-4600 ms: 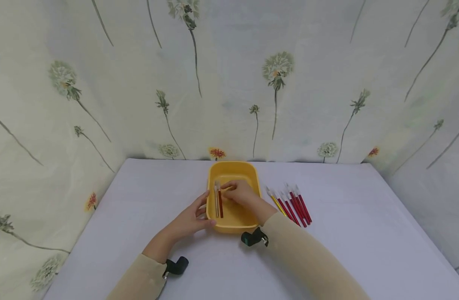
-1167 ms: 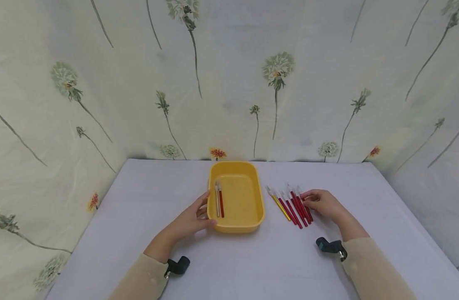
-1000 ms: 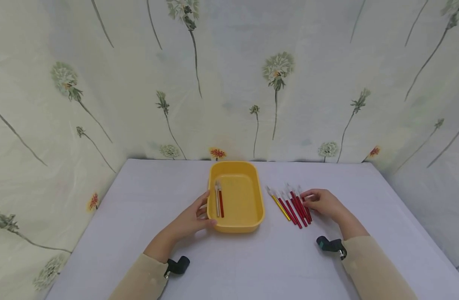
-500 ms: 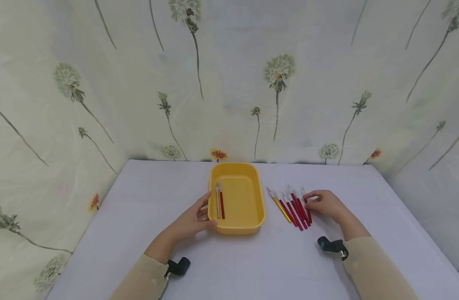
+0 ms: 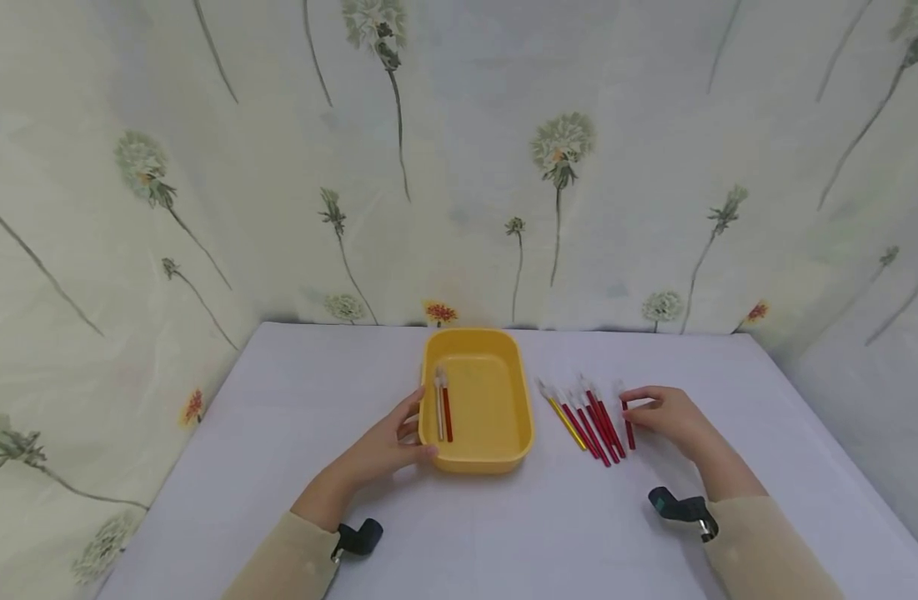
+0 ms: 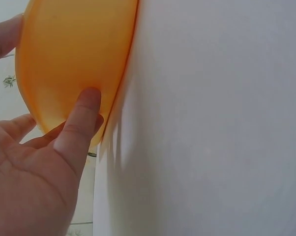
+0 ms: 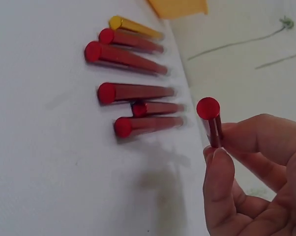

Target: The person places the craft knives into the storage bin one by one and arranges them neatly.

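In the head view my left hand [image 5: 387, 450] holds the near left corner of a yellow tray [image 5: 479, 465], thumb and fingertips on its outer wall. Inside, along the left wall, lie a white-handled paintbrush [image 5: 439, 417] and a red-handled paintbrush [image 5: 448, 415]. My right hand [image 5: 672, 417] pinches another red paintbrush [image 5: 629, 435] between thumb and fingers, apart from the others. Its round butt end faces the camera in the right wrist view. Left of that hand lies a row of several red paintbrushes [image 5: 596, 425] with pale tips, and one yellow paintbrush [image 5: 569, 427] at its left end.
A white cloth [image 5: 504, 533] covers the table. Its back edge meets a hanging backdrop [image 5: 459, 167] printed with dandelions. Black wrist cameras [image 5: 359, 536] sit at both sleeves, close above the table.
My right hand has gone from inside the tray to the row of brushes, then drawn the rightmost red paintbrush to the right, away from the others. My left hand has stayed on the tray.
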A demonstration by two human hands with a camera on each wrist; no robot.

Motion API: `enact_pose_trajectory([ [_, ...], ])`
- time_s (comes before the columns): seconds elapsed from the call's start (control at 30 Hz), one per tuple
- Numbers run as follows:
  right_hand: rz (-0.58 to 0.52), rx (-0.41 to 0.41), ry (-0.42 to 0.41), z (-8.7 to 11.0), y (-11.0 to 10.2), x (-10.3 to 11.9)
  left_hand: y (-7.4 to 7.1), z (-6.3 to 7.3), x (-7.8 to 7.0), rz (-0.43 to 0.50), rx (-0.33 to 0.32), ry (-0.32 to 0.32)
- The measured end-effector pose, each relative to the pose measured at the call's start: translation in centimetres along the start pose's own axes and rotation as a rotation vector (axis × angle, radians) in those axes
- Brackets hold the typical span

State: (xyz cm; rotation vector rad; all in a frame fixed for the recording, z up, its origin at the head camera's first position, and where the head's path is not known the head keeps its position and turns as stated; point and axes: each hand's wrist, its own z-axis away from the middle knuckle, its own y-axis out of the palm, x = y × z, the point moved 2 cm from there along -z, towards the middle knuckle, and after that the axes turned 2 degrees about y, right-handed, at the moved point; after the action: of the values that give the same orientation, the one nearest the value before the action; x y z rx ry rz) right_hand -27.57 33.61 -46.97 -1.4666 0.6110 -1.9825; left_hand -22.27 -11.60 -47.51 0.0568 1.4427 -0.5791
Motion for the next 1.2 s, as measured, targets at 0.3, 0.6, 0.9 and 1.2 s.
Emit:
enact_pose_trajectory([
  [0.3, -0.071, 0.026, 0.021, 1.8, -0.2, 2.4, -0.1, -0.2, 0.4, 0.000, 0.006, -0.010],
  [0.6, -0.139, 0.037, -0.071, 3.0, 0.2, 5.9, 0.0, -0.2, 0.4, -0.012, -0.003, -0.023],
  [0.9, -0.204, 0.056, -0.112, 4.0, 1.3, 10.2, -0.1, -0.1, 0.1, -0.013, -0.003, -0.024],
  [1.2, -0.270, 0.094, -0.129, 3.2, 3.8, 12.6, 0.0, -0.1, 0.2, -0.015, -0.009, -0.024],
])
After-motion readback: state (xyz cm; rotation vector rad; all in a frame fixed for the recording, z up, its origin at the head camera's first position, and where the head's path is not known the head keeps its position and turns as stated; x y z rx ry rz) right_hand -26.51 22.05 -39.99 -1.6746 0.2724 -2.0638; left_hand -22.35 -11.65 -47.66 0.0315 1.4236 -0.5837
